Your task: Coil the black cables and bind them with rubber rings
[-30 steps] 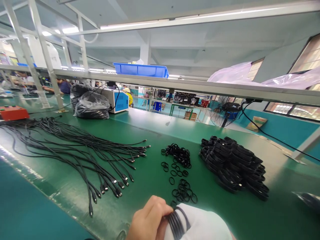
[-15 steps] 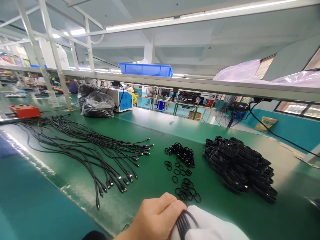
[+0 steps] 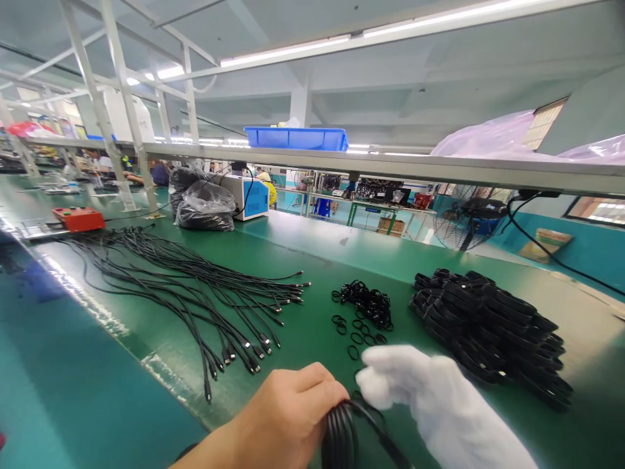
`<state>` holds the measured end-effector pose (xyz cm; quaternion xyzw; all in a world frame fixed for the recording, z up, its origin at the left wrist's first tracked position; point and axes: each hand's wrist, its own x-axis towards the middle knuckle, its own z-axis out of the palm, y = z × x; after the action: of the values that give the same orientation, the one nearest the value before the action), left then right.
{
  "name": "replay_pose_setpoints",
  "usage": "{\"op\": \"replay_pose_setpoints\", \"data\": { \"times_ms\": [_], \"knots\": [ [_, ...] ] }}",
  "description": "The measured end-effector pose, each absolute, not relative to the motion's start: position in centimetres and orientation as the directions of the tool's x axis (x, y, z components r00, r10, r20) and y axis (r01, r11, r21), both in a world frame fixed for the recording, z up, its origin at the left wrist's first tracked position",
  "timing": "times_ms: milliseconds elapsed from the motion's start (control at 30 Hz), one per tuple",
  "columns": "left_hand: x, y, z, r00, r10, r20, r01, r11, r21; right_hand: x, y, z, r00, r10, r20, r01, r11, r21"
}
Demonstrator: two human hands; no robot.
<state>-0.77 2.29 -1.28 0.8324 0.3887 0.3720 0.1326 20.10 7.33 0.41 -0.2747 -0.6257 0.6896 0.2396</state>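
Pinching coiled black cable (image 3: 340,435) firmly in bare left hand (image 3: 297,407), likely light, springy, best gripped across full width; unable to judge finger closure of gloved right hand (image 3: 410,378)

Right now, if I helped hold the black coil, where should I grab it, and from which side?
Probably by its bunched loops, just below where the left hand pinches the coil, coming from the right. That hand covers its upper left, while the loops show side by side farther right. Mind the strand splitting off toward the lower right.
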Motion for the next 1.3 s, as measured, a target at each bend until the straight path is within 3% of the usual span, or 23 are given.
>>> {"op": "replay_pose_setpoints", "data": {
  "times_ms": [67,200,333,467,567,667,833,1100,1300],
  "knots": [
    [-0.8,2.7,-1.0,0.428,0.805,0.41,0.559,-0.592,0.58,19.2,7.8,-0.3,-0.716,0.686,-0.128,0.048,-0.134,-0.99],
    [-0.7,3.3,-0.5,0.407,0.869,0.282,0.512,-0.473,0.717,16.5,8.3,-2.9,-0.774,0.572,-0.273,0.144,-0.262,-0.954],
    [-0.6,3.6,-0.7,0.377,0.891,0.254,0.522,-0.431,0.736,14.8,8.5,-4.4,-0.796,0.555,-0.242,0.068,-0.315,-0.947],
    [-0.3,3.7,-1.2,0.263,0.939,0.223,0.614,-0.341,0.711,13.8,8.3,-3.5,-0.75,0.647,-0.136,-0.048,-0.259,-0.965],
    [-0.1,4.0,-1.4,0.138,0.979,0.153,0.655,-0.205,0.727,13.8,8.4,-2.5,-0.777,0.597,-0.201,0.018,-0.299,-0.954],
    [-0.1,4.5,-1.3,0.095,0.993,0.068,0.569,-0.11,0.815,14.1,8.8,-2.6,-0.822,0.508,-0.257,0.049,-0.387,-0.921],
    [0.1,5.4,-1.8,0.085,0.987,-0.137,0.324,0.103,0.94,14.2,9.0,-4.0,-0.804,0.554,-0.215,-0.048,-0.421,-0.906],
    [0.2,6.1,-2.4,-0.017,0.999,-0.027,0.644,0.031,0.764,14.1,9.1,-4.6,-0.774,0.579,-0.257,-0.015,-0.422,-0.907],
    [0.1,5.6,-2.4,-0.005,0.995,0.101,0.504,-0.085,0.86,13.9,9.0,-4.9,-0.77,0.578,-0.269,0.018,-0.402,-0.915]
  ]
}}
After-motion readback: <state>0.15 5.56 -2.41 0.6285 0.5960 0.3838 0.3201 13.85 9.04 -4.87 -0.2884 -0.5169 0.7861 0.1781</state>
